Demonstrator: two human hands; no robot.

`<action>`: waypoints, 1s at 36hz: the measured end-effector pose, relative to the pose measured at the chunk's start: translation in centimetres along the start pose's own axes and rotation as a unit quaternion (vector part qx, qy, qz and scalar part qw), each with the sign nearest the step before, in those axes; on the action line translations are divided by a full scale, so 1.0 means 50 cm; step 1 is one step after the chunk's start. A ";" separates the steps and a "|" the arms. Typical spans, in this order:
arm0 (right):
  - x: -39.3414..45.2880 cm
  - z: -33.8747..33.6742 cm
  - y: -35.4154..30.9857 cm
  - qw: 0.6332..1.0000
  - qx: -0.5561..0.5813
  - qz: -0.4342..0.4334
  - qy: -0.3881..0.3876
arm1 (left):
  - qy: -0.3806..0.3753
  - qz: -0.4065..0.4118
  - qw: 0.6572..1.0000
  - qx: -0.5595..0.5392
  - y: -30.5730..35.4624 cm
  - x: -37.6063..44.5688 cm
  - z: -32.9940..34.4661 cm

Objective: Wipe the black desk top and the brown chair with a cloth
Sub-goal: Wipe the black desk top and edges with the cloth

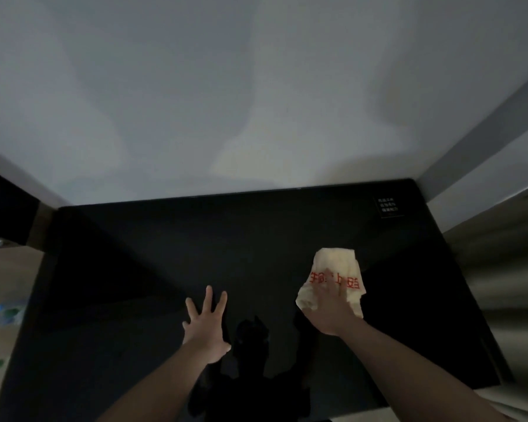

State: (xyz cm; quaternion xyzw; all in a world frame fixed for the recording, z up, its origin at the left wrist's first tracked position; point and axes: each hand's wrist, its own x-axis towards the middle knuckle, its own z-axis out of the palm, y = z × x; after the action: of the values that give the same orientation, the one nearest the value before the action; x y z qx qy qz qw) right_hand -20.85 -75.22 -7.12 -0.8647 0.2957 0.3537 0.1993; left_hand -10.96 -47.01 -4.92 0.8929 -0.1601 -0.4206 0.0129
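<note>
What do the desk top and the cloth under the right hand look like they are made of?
Desk top: a smooth, glossy black surface, perhaps glass or lacquered board; it mirrors the person's outline and arms. Cloth: soft woven fabric, cream with red printed characters, likely cotton; it bunches into folds under the right hand.

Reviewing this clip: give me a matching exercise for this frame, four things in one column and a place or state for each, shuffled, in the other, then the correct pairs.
Things
1. left hand
2. right hand
3. cloth
4. label

States or places
A. pale, with red characters, lying on the black desk top
B. at the far right corner of the desk top
C. fingers spread, flat on the bare desk top
D. pressing down on the cloth

Pairs: 1-C, 2-D, 3-A, 4-B
</note>
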 end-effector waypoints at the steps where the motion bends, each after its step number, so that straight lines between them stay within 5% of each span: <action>1: -0.003 0.001 -0.003 1.000 0.006 0.007 0.005 | -0.005 -0.001 1.000 0.000 -0.001 -0.001 -0.001; 10: -0.062 -0.050 -0.042 0.993 0.103 0.039 0.048 | -0.012 0.033 0.999 0.026 0.029 0.005 -0.013; 18: -0.019 -0.055 0.019 0.996 0.067 0.036 0.037 | 0.002 0.089 0.996 0.016 0.171 0.011 0.018; 26: 0.038 -0.132 0.190 0.999 0.025 0.006 0.019 | -0.010 0.084 0.996 0.028 0.360 0.051 0.017; 36: 0.102 -0.252 0.472 0.998 -0.008 0.068 -0.001 | -0.059 0.044 0.996 0.046 0.558 0.095 0.032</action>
State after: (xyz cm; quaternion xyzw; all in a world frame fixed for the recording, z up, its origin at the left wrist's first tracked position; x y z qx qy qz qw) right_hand -27.10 -101.70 -5.60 -0.8437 0.3510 0.3698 0.1678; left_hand -17.01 -74.69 -5.10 0.8580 -0.2190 -0.4641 -0.0191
